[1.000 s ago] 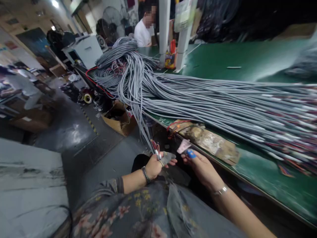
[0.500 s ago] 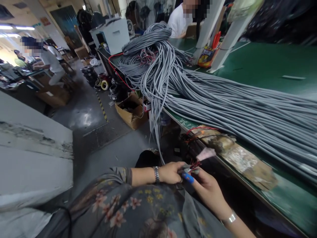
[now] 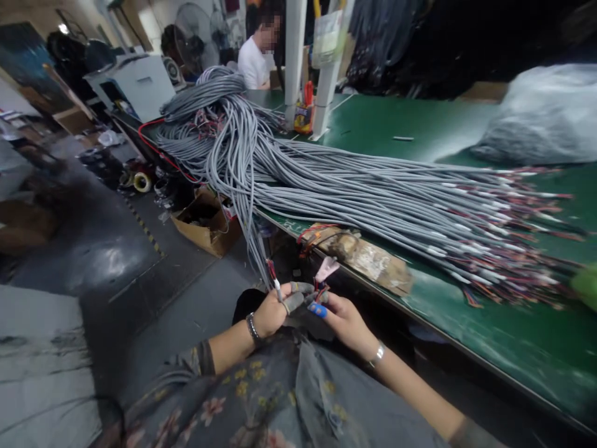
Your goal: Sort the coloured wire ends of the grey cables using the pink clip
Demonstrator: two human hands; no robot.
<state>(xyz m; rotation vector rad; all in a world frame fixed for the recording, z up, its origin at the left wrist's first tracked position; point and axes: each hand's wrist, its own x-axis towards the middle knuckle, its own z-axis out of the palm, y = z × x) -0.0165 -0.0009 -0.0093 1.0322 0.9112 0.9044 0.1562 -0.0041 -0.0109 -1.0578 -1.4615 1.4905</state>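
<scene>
Grey cables (image 3: 326, 177) end in white bands (image 3: 437, 251) and coloured wires (image 3: 472, 297).

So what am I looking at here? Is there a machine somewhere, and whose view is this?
No robot here: these are a person's own two hands, seen from a camera worn on that person's head, looking forward and down. The left hand holds grey cable, with a white band near its end. The right hand has coloured wires at its fingertips, and a blue covering on its thumb. On the green bench lies a great spread of grey cables, heaped at one end, with coloured wire ends at the other. Someone in a white top is beyond it.
</scene>
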